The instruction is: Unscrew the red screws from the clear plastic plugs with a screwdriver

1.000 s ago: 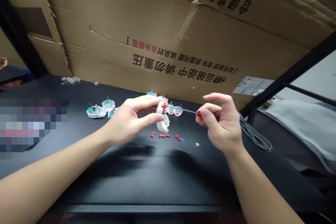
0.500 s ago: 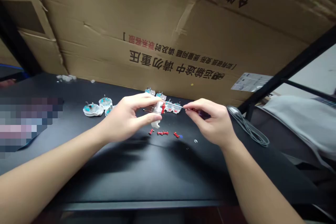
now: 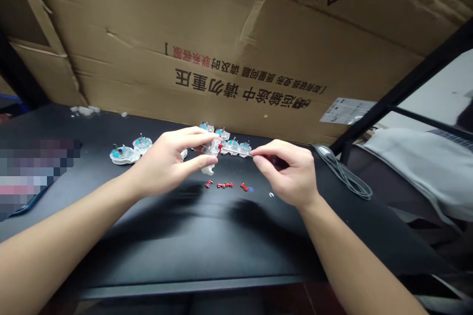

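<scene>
Everything has slid slightly leftward in view since the last frame, hands and table together, which suggests the head turned. The left hand (image 3: 166, 157) is closed in a pinch on a clear plastic housing (image 3: 213, 147), held in the air above the black table (image 3: 185, 256). A red part (image 3: 220, 147) shows in the housing, and a white curved piece (image 3: 208, 170) hangs beneath it. The right hand (image 3: 286, 170) grips a thin screwdriver (image 3: 266, 159) with its fingertips, the shaft aimed at the housing; the tip is too small to make out.

A slip seems the main risk: pressure on the shaft could send it into the left fingers or knock the white piece loose. Anything dropped could land among the parts below and be hard to sort out.

On the table lie four small red pieces (image 3: 209, 183), one blue bead (image 3: 251, 189), one white ring (image 3: 271, 194) and seven teal-marked clear housings (image 3: 142, 144), one partly behind the left hand. A single grey cable (image 3: 342, 177) lies coiled to the right.
</scene>
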Motion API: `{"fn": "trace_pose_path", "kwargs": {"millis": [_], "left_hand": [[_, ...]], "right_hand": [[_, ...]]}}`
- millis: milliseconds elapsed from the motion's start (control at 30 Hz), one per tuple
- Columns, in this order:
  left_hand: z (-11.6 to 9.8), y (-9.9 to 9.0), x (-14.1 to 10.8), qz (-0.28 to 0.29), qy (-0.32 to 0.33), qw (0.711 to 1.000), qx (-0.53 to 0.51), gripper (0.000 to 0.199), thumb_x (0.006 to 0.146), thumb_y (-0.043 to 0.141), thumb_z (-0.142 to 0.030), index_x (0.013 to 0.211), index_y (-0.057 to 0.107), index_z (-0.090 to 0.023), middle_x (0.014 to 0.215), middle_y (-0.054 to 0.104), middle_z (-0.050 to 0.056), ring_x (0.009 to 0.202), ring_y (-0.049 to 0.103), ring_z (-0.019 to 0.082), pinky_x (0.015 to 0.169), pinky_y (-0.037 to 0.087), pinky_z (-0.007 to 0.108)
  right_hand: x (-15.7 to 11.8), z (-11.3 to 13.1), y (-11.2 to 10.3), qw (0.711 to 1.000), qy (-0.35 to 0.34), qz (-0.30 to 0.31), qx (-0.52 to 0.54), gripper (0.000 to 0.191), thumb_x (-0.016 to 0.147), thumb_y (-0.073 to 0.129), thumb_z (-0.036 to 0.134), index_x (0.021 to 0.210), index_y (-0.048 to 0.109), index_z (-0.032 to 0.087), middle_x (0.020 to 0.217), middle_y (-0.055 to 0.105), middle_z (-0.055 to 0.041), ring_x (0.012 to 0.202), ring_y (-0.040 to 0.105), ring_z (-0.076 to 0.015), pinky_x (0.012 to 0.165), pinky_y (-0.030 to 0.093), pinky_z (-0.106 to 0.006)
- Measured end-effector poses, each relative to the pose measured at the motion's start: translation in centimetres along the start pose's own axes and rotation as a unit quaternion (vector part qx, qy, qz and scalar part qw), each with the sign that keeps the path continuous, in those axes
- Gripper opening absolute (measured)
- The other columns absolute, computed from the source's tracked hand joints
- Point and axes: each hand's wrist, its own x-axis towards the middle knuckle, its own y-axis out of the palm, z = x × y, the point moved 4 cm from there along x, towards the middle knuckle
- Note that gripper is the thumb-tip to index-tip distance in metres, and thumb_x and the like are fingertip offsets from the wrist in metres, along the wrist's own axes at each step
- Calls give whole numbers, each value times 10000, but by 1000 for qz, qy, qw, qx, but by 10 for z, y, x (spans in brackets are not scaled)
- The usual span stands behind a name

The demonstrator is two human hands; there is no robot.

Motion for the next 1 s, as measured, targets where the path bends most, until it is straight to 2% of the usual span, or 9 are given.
{"fn": "trace_pose_path", "kwargs": {"millis": [100, 167, 233, 300, 400, 633, 767, 1000], "left_hand": [[-1, 1, 0, -2, 5, 1000, 0, 366, 904, 654, -449, 1175, 726, -213, 1131, 727, 75, 1003, 657, 220, 864, 493, 286], [-3, 4, -1, -1, 15, 1000, 5, 368, 903, 660, -434, 1192, 722, -214, 1127, 736, 75, 992, 667, 216, 868, 501, 285], [-6, 9, -2, 5, 38, 999, 18, 374, 911, 660, -402, 1222, 707, -200, 1120, 738, 76, 962, 675, 201, 856, 513, 275], [-9, 14, -4, 17, 64, 997, 40, 369, 925, 650, -362, 1248, 689, -187, 1137, 730, 78, 963, 677, 189, 861, 519, 267], [-12, 19, -6, 33, 82, 994, 63, 355, 940, 635, -336, 1258, 680, -185, 1185, 715, 82, 1024, 673, 195, 901, 518, 273], [-15, 19, -5, 47, 75, 995, 56, 326, 940, 635, -331, 1242, 688, -220, 1168, 724, 67, 1018, 682, 202, 895, 533, 283], [-15, 20, -6, 48, 79, 994, 50, 330, 931, 651, -318, 1235, 691, -196, 1178, 719, 67, 1037, 674, 190, 908, 515, 257], [-13, 20, -6, 59, 63, 996, 13, 315, 920, 667, -309, 1217, 701, -210, 1149, 729, 52, 1006, 672, 177, 885, 509, 250]], "right_hand": [[0, -6, 5, 992, 107, 8, 68, 155, 842, 677, 326, 794, 747, 197, 667, 655, -7, 561, 516, -121, 531, 406, -264], [-2, -8, 15, 970, 186, 40, 149, 237, 840, 680, 399, 768, 729, 179, 563, 531, 32, 497, 399, -91, 488, 334, -247], [-5, -5, 28, 946, 223, 69, 224, 288, 855, 660, 438, 772, 709, 167, 544, 444, 54, 492, 330, -77, 488, 304, -242], [-7, 0, 40, 936, 224, 99, 254, 304, 878, 632, 434, 759, 690, 160, 576, 444, 45, 527, 341, -81, 506, 303, -241], [-10, 2, 48, 938, 217, 90, 255, 313, 879, 628, 413, 694, 652, 162, 571, 441, 41, 539, 359, -88, 521, 320, -243], [-11, -4, 48, 938, 211, 66, 268, 208, 790, 723, 378, 739, 680, 181, 627, 549, 26, 556, 428, -99, 535, 380, -240], [-10, -6, 49, 931, 216, 71, 286, 222, 817, 693, 392, 759, 692, 177, 676, 595, 8, 605, 479, -111, 588, 421, -254], [-9, -4, 45, 933, 213, 65, 283, 170, 774, 761, 323, 748, 703, 166, 588, 523, 46, 525, 379, -73, 511, 342, -228]]}}
